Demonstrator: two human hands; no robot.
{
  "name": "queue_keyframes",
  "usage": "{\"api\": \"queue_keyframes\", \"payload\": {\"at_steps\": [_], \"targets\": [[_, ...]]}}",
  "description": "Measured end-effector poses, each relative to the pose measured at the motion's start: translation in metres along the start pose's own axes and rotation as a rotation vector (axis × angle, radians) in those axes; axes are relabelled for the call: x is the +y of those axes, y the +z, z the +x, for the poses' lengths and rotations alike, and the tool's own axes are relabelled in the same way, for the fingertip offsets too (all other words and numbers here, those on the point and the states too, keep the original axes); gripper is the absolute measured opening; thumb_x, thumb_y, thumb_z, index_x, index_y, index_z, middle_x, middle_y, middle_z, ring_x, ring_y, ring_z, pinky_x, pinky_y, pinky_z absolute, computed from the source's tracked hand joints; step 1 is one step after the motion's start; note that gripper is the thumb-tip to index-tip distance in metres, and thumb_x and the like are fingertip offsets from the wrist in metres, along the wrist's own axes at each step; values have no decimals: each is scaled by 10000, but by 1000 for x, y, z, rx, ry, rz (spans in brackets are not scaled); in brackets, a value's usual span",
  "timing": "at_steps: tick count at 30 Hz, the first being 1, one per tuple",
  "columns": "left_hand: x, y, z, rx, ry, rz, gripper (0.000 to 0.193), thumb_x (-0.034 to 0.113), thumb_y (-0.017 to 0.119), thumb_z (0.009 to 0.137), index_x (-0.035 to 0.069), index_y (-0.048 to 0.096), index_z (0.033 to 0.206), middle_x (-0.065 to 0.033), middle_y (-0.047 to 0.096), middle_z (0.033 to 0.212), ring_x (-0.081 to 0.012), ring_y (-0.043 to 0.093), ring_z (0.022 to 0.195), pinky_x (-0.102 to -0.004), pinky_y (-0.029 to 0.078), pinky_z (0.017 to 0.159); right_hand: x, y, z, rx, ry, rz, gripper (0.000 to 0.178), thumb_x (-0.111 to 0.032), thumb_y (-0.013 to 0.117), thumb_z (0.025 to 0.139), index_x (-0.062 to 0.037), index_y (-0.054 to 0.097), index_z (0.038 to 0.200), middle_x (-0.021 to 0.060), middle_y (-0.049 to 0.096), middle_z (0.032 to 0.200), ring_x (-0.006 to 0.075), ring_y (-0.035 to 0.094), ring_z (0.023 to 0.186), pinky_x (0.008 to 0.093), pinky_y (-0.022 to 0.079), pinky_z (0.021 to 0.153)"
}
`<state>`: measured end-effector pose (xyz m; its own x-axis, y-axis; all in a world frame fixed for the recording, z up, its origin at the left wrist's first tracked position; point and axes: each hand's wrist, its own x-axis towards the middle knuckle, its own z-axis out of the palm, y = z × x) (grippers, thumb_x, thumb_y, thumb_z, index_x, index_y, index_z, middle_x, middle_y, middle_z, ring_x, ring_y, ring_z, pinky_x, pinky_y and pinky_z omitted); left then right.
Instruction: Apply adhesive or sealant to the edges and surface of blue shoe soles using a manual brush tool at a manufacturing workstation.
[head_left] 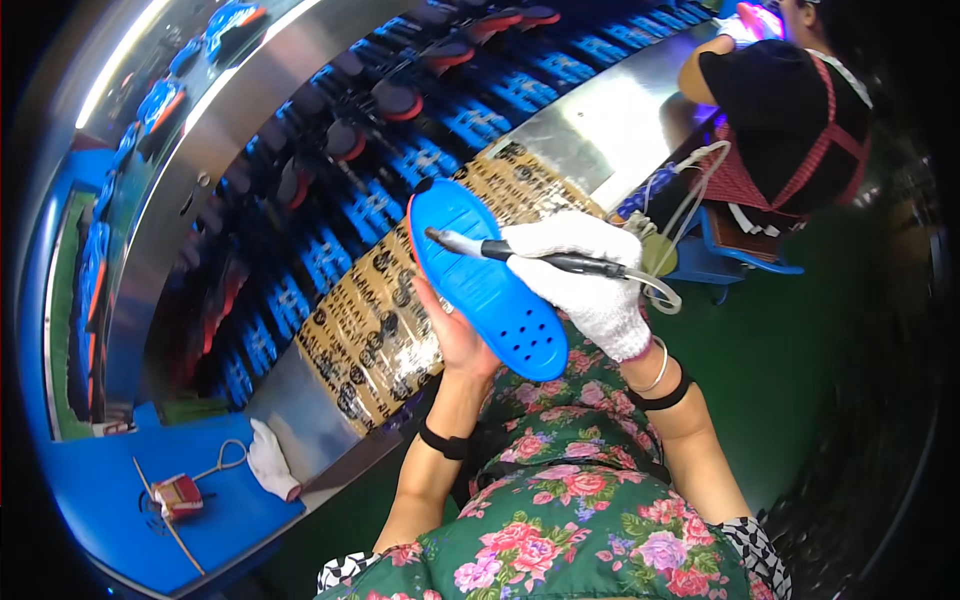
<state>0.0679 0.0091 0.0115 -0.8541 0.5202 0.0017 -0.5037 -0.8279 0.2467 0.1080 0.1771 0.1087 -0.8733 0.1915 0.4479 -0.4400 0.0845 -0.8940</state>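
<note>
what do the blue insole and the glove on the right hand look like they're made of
Blue insole: looks like moulded foam or soft plastic, with a smooth matt surface, even colour and punched round holes near one end. Glove on the right hand: white knitted fabric, probably cotton, judging by its nubbly, fuzzy texture.

The blue sole (485, 280) hides most of the left hand (455, 335); the neighbouring person (780, 110) is cut off at the top edge.

bright overhead strip light, upper left | glare on steel bench (640, 110) | fisheye bending, dark corners
</note>
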Motion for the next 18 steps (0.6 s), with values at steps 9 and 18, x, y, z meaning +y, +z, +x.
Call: {"api": "queue_keyframes", "payload": {"at_steps": [9, 18], "targets": [[-17, 24, -11, 236, 95, 410, 909, 800, 282, 957, 150, 309, 1592, -75, 438, 1565, -302, 436, 1412, -468, 342, 1188, -4, 10, 11, -15, -473, -458, 241, -7, 765, 776, -11, 760, 1017, 148, 756, 1011, 284, 727, 919, 389, 571, 816], [-19, -5, -13, 290, 79, 425, 949, 841, 251, 928, 163, 284, 1591, -82, 444, 1549, -296, 471, 1378, -478, 358, 1177, 12, 23, -23, 15, -427, -351, 229, -54, 778, 775, -62, 783, 1003, 120, 762, 946, 290, 729, 858, 391, 569, 782]]}}
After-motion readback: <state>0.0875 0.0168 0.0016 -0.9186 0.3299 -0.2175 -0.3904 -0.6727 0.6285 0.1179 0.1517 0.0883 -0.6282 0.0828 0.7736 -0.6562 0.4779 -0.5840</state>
